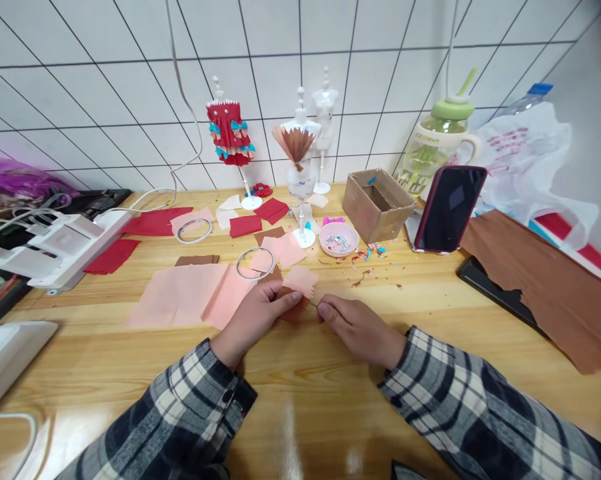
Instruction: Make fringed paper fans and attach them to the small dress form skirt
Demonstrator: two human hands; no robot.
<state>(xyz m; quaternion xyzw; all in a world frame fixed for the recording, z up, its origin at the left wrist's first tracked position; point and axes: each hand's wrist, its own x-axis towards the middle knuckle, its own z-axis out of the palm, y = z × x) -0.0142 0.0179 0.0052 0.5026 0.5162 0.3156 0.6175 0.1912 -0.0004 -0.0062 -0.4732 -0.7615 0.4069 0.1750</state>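
My left hand (265,307) pinches a small pink piece of crepe-like paper or cloth (300,280) with a jagged right edge, lying over a brown piece (296,313). Close to its right side, my right hand (353,323) is closed, its fingertips gripping a thin, needle-like thing (313,305) that points at the layered pieces. A silver ring (256,263) lies just beyond my left hand. Larger pink sheets (180,293) spread to the left of it. Behind the hands stands a white mini dress form (301,180) with a pleated brown fan (296,143) on its chest.
A pink bowl of beads (339,239), a cardboard box (377,207) and a propped phone (450,210) stand at the back right. A dress form in red (230,137) is at the back left. A power strip (75,250) sits left; brown cloth (555,287) lies right.
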